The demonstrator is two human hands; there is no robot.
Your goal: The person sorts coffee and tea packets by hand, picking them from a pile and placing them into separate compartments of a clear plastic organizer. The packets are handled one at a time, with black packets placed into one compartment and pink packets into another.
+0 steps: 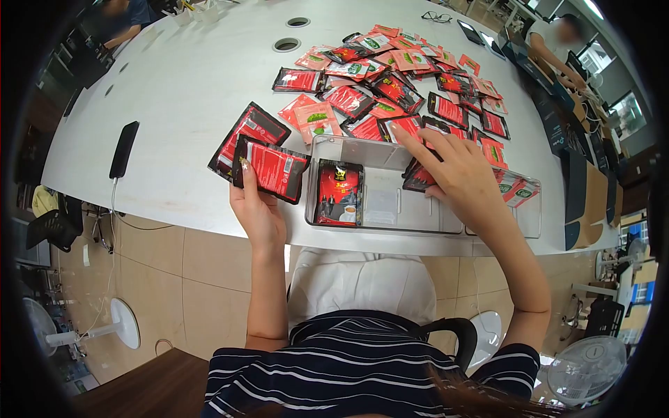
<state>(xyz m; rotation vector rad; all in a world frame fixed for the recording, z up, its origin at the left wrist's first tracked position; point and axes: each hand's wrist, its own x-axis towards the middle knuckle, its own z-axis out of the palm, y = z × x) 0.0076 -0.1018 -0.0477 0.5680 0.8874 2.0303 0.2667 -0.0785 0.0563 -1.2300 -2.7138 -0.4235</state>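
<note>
My left hand (255, 205) grips red and black coffee sachets (275, 167), fanned out left of a clear plastic box (383, 228). One coffee sachet (339, 191) lies face up in the box's left part. Over the box's middle, my right hand (460, 167) has its thumb and fingers around another dark coffee sachet (418, 175), partly hidden by the hand. Pink and green sachets (517, 191) are in the compartment at the right end. Behind the box spreads a heap of mixed red-black and pink sachets (397, 90).
A phone (124, 150) with a white cable lies on the white table (188, 125) at left. Eyeglasses (437, 17) and dark devices (471, 32) are at the back. Cardboard boxes (585, 188) line the right edge. Other people sit at far left and far right.
</note>
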